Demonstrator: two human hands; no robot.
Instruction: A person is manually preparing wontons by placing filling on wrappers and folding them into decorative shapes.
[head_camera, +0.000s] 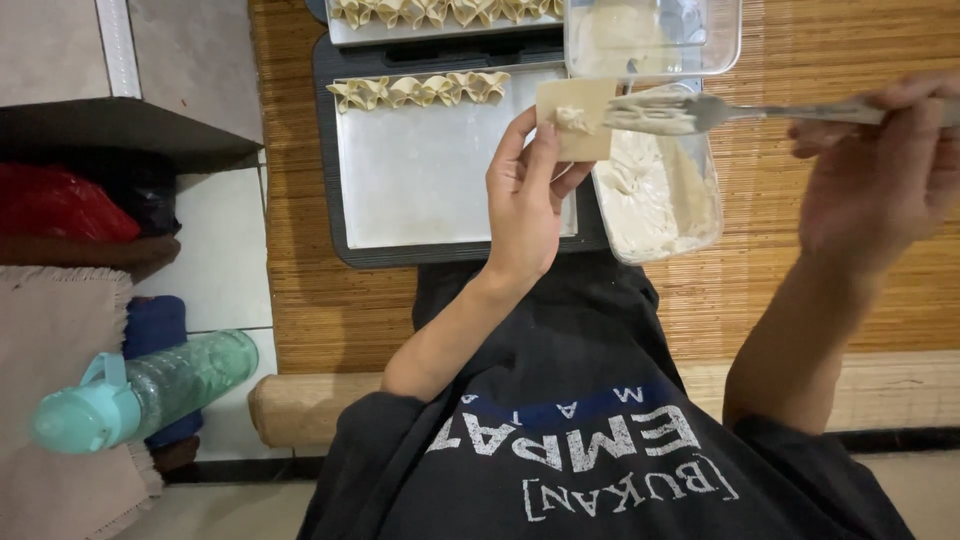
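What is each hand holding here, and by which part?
The left hand pinches a square dough wrapper by its lower left edge. The right hand grips a fork by its handle end.

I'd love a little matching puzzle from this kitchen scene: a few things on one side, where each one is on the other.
Things:
1. Square pale dough wrapper
2. Metal fork
3. Row of folded dumplings
4. Teal-capped green water bottle

Places:
A. Along the far edge of the metal tray
B. Lying on its side on the floor, lower left
C. In the left hand
D. In the right hand, tines over the wrapper

Pairs: 1-C, 2-D, 3-A, 4-B
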